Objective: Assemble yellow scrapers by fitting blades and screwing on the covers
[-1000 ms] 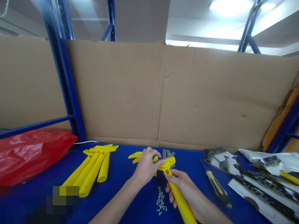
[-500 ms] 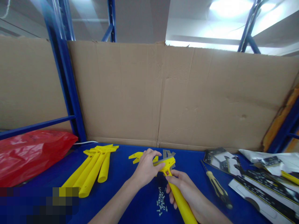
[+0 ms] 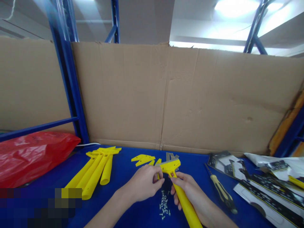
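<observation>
A yellow scraper handle is held in my right hand, its flat head tilted up and leftward with a grey metal blade along the top edge. My left hand is just left of and below that head, fingers curled; whether something small is between them is hidden. Behind it lie loose yellow head plates, and more grey blades sit behind the scraper head. A small pile of screws rests on the blue surface between my forearms.
Several yellow handles lie at the left, beside a red plastic bag. To the right are a screwdriver, black-and-white packaging cards and clear plastic wrap. A cardboard panel stands behind the blue table.
My left hand has come off the scraper head and moved down and left, its fingers curling. The yellow plates behind it show more fully. My right hand still holds the handle.
</observation>
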The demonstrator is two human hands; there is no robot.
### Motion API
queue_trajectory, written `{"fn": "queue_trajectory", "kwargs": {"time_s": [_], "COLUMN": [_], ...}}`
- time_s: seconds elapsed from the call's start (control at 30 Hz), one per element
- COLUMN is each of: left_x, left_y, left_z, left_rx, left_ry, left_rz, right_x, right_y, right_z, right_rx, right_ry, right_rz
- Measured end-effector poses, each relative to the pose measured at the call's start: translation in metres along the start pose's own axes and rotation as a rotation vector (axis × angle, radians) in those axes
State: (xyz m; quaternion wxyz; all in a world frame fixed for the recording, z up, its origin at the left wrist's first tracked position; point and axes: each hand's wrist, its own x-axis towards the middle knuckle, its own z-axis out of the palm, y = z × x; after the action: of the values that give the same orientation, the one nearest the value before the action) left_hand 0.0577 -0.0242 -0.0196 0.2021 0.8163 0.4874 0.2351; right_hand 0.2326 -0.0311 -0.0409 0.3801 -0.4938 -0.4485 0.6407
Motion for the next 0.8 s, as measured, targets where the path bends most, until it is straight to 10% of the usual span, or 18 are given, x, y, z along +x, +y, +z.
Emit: {"fn": "queue_trajectory", "kwargs": {"time_s": [0.23, 0.8], "left_x": [-0.008, -0.009], "left_y": [0.001, 0.012], "left_z": [0.003, 0.006], "left_rx": [-0.078, -0.049], "left_ry": [-0.258, -0.276], "left_rz": [0.004, -0.016], "right_x": [-0.002, -0.008], "right_y": [0.001, -0.004], "right_z": [0.000, 0.003], "right_rx": [0.009, -0.012], "right_ry": [0.014, 0.018], "right_rz": [-0.003, -0.006]}}
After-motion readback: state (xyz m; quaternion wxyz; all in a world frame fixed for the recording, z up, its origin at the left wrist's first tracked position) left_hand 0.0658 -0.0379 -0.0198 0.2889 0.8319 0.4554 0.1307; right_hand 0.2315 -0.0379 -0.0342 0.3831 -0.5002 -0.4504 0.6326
